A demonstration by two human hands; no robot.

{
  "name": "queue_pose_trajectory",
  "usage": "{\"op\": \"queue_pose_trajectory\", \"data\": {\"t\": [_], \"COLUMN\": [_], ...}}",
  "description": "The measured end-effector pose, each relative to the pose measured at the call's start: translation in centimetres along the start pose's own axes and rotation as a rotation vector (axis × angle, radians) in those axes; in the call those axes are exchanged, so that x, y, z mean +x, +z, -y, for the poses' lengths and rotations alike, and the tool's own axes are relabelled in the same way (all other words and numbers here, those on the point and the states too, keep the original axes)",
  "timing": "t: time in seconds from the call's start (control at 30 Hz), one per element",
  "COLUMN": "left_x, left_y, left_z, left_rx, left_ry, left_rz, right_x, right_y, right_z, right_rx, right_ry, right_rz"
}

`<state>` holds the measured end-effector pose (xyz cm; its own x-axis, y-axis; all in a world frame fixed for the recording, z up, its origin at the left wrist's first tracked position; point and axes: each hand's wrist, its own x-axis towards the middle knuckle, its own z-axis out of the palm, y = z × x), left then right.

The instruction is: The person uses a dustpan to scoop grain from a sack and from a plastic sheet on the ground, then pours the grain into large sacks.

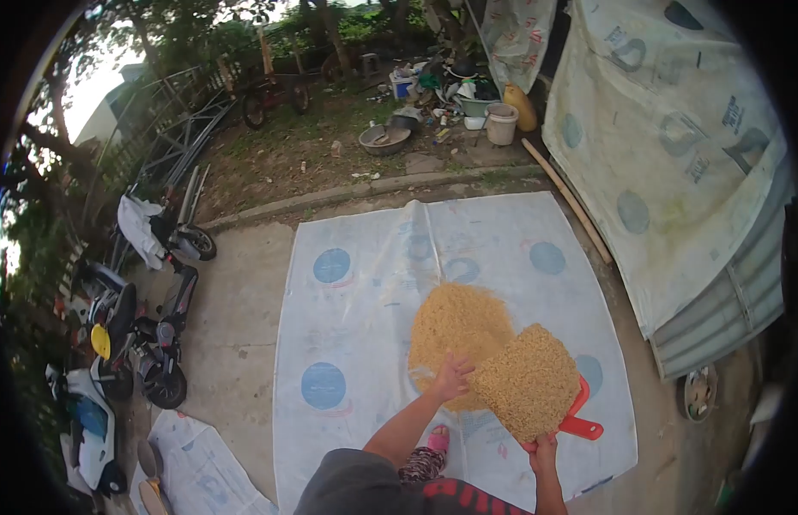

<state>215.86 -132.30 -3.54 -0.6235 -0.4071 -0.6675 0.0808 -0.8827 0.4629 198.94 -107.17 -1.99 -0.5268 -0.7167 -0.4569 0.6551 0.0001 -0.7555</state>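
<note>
A pile of yellow-brown grain [457, 322] lies on a white plastic sheet [365, 309] printed with blue circles. Over the pile's right side is a red dustpan-like scoop [581, 427], heaped with grainy material [528, 378]. My right hand [543, 446] has its fingers wrapped round the scoop's near edge. At the pile's lower edge, beside the heaped scoop, my left hand [454, 376] is spread with its fingers apart and nothing held. A foot in a pink sandal [438, 439] stands on the sheet below my left hand.
Motorbikes [154, 343] stand at the left, near a second sheet [202, 463]. Basins [384, 139], a bucket [501, 124] and clutter lie beyond the curb. A pole [571, 202] and a tarp-covered structure [665, 154] flank the right side. A round metal item [698, 393] sits at lower right.
</note>
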Motion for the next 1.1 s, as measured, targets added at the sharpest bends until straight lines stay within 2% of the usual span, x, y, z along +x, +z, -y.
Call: {"op": "queue_pose_trajectory", "data": {"t": [0.07,0.13,0.17,0.3,0.43,0.6,0.7,0.77,0.93,1.0,1.1], "left_x": [0.3,-0.8,-1.2,-0.2,-1.6,0.0,2.8,6.2,14.4,15.6,18.6], "left_y": [0.6,3.2,4.1,5.8,8.6,9.9,10.0,9.8,12.2,13.5,16.3], "left_z": [1.8,2.8,3.5,3.6,6.0,6.7,7.4,7.5,8.8,10.9,14.1], "left_rx": [0.001,0.042,0.061,0.155,0.292,0.419,0.519,0.604,0.864,0.956,1.019], "left_ry": [-0.037,-0.081,-0.11,-0.198,-0.28,-0.356,-0.41,-0.482,-0.612,-0.64,-0.703], "left_rz": [0.076,0.032,0.021,0.016,0.008,-0.054,-0.085,-0.061,-0.087,-0.141,-0.092], "right_x": [-2.9,-5.9,-6.7,-9.3,-16.0,-20.9,-23.1,-25.0,-26.1,-28.9,-32.5], "right_y": [-1.2,-2.3,-4.4,-7.2,-9.9,-13.0,-15.5,-16.1,-20.0,-21.7,-24.3], "right_z": [0.9,2.6,1.6,3.3,6.7,6.5,5.7,7.8,5.5,4.7,3.7], "right_rx": [0.031,0.026,0.046,0.081,0.215,0.287,0.349,0.403,0.504,0.544,0.586], "right_ry": [-0.028,0.036,-0.072,-0.047,-0.127,-0.198,-0.316,-0.249,-0.385,-0.431,-0.522], "right_rz": [-0.063,-0.204,-0.242,-0.367,-0.469,-0.666,-0.811,-0.9,-1.152,-1.235,-1.31]}}
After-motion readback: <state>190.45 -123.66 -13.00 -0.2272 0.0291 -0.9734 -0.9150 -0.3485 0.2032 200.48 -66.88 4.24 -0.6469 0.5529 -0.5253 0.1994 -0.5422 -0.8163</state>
